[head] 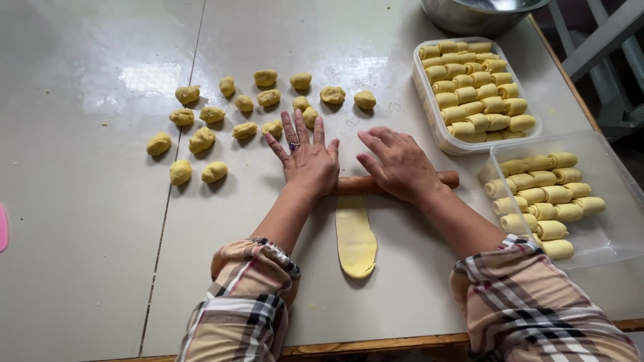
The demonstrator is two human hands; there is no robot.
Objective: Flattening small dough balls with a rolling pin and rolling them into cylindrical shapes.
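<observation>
Though unlidded, tubs (429,100) of dough rolls (473,90)

A wooden rolling pin (365,183) is pressed down by the left hand (307,161) and right hand (400,164), both flat. A long yellow dough strip (355,235) is stretched out just below the hands.

Table (100,234): dough balls (201,139), 2 tubs (429,110), bowl (469,17).
</observation>
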